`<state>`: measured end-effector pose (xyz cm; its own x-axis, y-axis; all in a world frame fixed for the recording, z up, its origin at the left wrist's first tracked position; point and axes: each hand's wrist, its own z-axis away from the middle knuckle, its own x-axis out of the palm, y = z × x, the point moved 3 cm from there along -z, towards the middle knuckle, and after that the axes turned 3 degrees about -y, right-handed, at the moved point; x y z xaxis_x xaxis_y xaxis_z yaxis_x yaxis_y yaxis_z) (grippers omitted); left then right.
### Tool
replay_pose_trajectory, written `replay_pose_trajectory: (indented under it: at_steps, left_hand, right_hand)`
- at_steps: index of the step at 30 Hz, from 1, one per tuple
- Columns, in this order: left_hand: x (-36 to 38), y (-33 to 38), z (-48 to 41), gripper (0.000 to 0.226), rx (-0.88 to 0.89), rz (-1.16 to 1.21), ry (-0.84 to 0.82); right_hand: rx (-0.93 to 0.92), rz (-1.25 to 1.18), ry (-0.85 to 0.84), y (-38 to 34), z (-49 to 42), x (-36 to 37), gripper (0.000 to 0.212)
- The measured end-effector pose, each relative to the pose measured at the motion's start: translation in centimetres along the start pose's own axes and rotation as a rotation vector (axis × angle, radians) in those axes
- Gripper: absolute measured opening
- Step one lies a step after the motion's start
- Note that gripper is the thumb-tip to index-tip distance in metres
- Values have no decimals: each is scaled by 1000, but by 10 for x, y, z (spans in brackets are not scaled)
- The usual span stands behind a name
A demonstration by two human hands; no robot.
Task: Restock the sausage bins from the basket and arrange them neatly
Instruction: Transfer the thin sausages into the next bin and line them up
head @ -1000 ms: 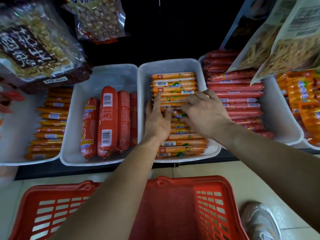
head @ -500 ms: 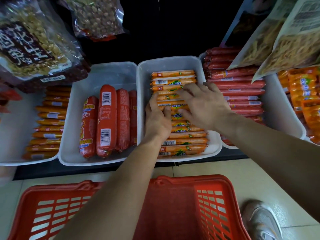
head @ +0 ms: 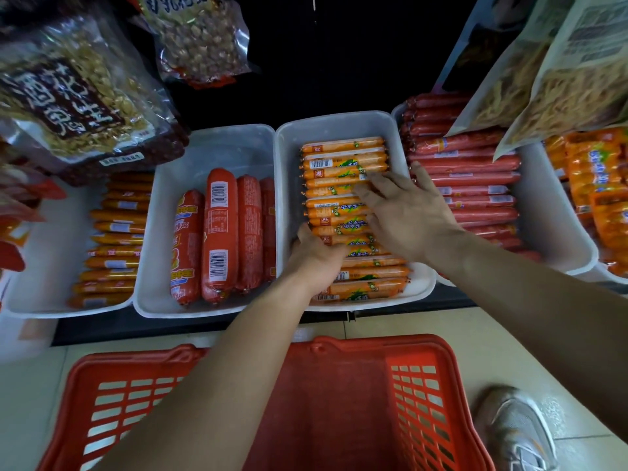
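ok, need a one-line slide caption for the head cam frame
Left hand and right hand straighten slim orange sausages in a white plastic bin above a red plastic basket.

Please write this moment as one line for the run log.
step: arranging | left hand: at left ends of orange sausages | right hand: flat on them | bin: partly full | basket: below

Orange sausages (head: 343, 171) with green-and-white label print; red thick sausages (head: 220, 232) bearing white barcode panels; white bins (head: 339, 125); red lattice-walled basket (head: 418, 396); grey shoe (head: 516, 433).
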<state>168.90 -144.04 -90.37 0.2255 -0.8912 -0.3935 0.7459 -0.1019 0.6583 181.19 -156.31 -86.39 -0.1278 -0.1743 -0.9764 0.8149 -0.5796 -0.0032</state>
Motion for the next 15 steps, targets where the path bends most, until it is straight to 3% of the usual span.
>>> replay_pose_trajectory:
  at_steps: [4,6,10,15]
  left_hand:
    - [2,6,13,95,-12,-269,-50]
    - [3,10,21,95,9,-387,-49]
    - [-11,24,53,66,152,-563,-68]
    - [-65,33,103,45,394,-729,11]
  right_hand:
    - [-52,-66,-4,-3,25,1,60]
    - [-94,-74,37,-4,37,5,61]
    - [-210,-95,3,-10,50,9,70]
    - [-424,-189,-55,-35,32,-2,49]
